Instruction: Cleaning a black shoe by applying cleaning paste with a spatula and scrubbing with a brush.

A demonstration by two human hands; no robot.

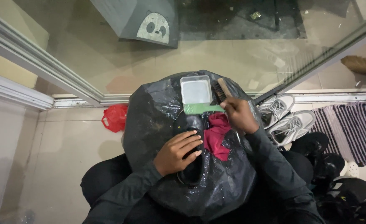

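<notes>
A black shoe [190, 170] lies on a black plastic bag [150, 120] spread over my lap. My left hand [176, 151] is laid across the shoe's middle, gripping it. My right hand [240, 114] is closed on the handle of a light green brush [199, 109], whose head is just past the shoe's toe. A red cloth [217, 135] is bunched beside the shoe, under my right wrist. A clear plastic tub [196, 89] with cloudy liquid sits at the bag's far edge, and a wooden brush [222, 89] lies right of it.
A glass sliding door with a metal track [67, 101] stands ahead. A red plastic bag [115, 117] lies on the tiled floor to the left. A pair of grey sneakers [286, 118], several dark shoes [332, 174] and a striped mat [353, 128] are on the right.
</notes>
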